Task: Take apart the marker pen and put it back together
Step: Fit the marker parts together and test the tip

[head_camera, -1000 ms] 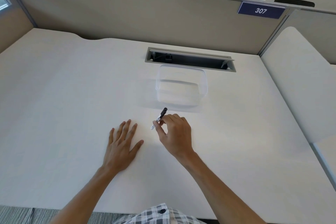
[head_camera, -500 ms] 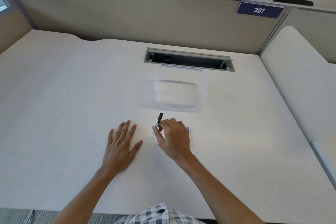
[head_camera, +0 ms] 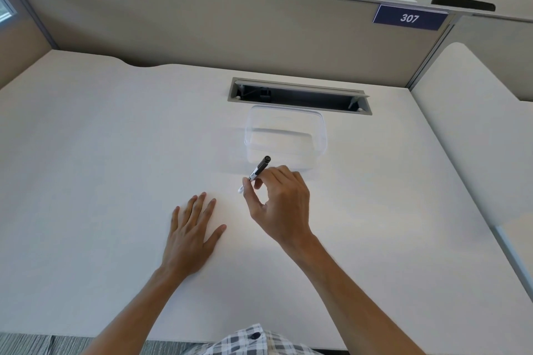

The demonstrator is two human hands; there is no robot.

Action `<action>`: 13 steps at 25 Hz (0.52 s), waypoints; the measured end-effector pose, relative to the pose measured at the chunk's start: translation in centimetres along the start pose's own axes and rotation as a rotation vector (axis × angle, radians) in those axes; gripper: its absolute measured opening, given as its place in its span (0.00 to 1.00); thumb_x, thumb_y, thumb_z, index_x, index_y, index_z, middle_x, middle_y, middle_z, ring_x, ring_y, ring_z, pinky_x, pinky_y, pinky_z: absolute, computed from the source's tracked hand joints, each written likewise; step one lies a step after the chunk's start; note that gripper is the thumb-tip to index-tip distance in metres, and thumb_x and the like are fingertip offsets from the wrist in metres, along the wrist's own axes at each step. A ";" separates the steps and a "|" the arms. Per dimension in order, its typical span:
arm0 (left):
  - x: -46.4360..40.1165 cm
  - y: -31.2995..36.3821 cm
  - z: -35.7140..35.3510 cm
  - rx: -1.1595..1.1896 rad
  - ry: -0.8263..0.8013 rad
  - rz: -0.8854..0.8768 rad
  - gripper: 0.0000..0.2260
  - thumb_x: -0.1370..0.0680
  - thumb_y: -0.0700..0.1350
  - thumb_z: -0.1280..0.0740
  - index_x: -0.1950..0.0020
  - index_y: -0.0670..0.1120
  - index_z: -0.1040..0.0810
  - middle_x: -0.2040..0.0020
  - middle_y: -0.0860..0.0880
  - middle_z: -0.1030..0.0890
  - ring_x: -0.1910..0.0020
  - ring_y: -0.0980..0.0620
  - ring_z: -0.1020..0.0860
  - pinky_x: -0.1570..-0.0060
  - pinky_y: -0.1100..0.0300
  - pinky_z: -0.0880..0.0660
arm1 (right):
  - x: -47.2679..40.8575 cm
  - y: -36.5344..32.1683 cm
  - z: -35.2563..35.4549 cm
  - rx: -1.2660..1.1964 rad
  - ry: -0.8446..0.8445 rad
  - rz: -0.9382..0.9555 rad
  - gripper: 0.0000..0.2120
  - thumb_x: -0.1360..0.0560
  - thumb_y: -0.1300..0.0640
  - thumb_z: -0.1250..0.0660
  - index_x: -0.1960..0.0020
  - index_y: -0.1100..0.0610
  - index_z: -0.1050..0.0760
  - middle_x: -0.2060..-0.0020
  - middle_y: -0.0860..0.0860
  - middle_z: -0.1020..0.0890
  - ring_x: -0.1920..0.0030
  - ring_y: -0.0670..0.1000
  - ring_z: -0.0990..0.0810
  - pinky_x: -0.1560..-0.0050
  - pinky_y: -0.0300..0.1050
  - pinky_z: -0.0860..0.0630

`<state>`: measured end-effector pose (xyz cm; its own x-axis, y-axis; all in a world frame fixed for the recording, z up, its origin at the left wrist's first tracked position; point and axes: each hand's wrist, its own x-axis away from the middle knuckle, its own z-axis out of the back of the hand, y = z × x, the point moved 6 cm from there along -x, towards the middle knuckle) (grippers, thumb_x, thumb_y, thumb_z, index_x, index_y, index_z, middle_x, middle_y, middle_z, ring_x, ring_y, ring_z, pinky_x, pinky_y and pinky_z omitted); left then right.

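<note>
**One marker lifted and tilted toward the clear box**

Since the earlier frame the right hand (head_camera: 281, 202) has raised the marker pen (head_camera: 257, 171) and swung its black cap end up and away, so that end now shows against the near wall of the clear plastic box (head_camera: 285, 135); before, the pen sat lower and closer to the desk (head_camera: 115, 153). The left hand (head_camera: 191, 228) has not shifted.

There is one marker pen, pinched between the thumb and curled fingers of the right hand at the middle of its white barrel. It slants, black end toward the box, white end pointing down and left, away from the box. Whether the lower end touches the desk cannot be told.

The left hand lies flat on the desk, fingers straight and spread, holding nothing, nearer the person than the box and to its left.

One clear plastic box stands on the desk, just in front of the one cable slot (head_camera: 300, 96). One blue sign (head_camera: 409, 18) reading 307 hangs on the partition beyond the box, to the right.
</note>
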<state>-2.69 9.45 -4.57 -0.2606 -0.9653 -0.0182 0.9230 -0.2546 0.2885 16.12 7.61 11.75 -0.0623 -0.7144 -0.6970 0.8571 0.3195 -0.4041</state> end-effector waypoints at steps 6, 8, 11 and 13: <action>0.1 0.0 0.1 -0.009 0.006 -0.006 0.33 0.23 0.66 0.56 0.22 0.51 0.46 0.20 0.49 0.47 0.22 0.50 0.50 0.25 0.44 0.51 | 6.1 1.7 -4.4 0.052 -0.292 -0.006 0.06 0.27 0.58 0.27 0.62 0.57 0.20 0.70 0.47 0.20 0.67 0.52 0.21 0.64 0.45 0.28; 0.0 0.0 0.1 -0.011 0.008 -0.004 0.33 0.23 0.66 0.56 0.22 0.51 0.46 0.20 0.49 0.47 0.22 0.50 0.50 0.25 0.45 0.52 | 6.5 2.2 -4.8 0.046 -0.321 -0.032 0.06 0.27 0.58 0.28 0.62 0.56 0.21 0.70 0.47 0.20 0.68 0.51 0.21 0.64 0.45 0.27; 0.1 0.0 0.1 -0.017 0.003 -0.003 0.33 0.23 0.66 0.57 0.22 0.52 0.46 0.20 0.50 0.47 0.22 0.50 0.50 0.25 0.45 0.53 | 5.4 2.4 -4.1 0.018 -0.301 -0.049 0.07 0.27 0.57 0.27 0.63 0.56 0.21 0.70 0.46 0.19 0.68 0.50 0.21 0.63 0.46 0.27; 0.0 0.0 0.1 -0.015 0.004 0.001 0.33 0.23 0.66 0.57 0.22 0.52 0.47 0.20 0.50 0.48 0.22 0.50 0.51 0.24 0.46 0.53 | 4.2 2.4 -2.9 0.001 -0.246 -0.056 0.08 0.27 0.57 0.27 0.65 0.56 0.21 0.71 0.46 0.20 0.68 0.50 0.21 0.63 0.46 0.28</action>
<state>-2.76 9.44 -4.50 -0.2582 -0.9658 -0.0216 0.9275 -0.2541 0.2741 16.43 7.15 6.17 0.0163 -0.8612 -0.5080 0.8566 0.2741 -0.4372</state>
